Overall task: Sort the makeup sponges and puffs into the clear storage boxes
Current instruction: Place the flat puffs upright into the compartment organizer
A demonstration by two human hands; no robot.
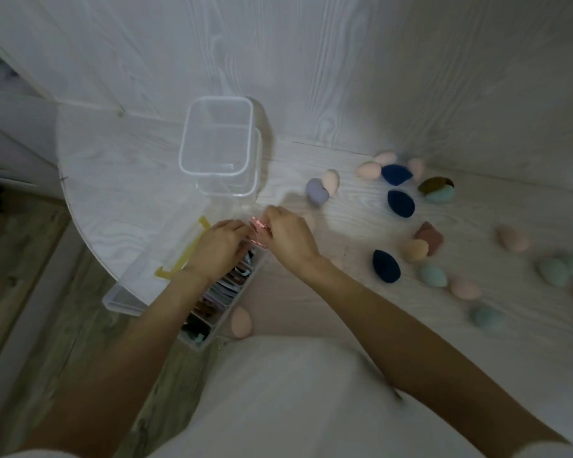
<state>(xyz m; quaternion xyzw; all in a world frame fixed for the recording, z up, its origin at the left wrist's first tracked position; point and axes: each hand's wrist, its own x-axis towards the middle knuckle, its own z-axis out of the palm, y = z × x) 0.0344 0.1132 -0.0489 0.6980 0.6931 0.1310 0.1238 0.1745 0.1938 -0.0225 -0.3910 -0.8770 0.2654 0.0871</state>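
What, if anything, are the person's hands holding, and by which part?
Both the left hand and right hand pinch a small pink see-through object between them, at its opposite sides; what it is cannot be told.

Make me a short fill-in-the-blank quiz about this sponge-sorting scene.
1. The two stacked clear square plastic boxes hold ____ sponges.
2. Both hands, left hand and right hand, pinch a small ____ item.
3. The lilac egg-shaped sponge touches a ____ one.

Missing: no; pink; peach
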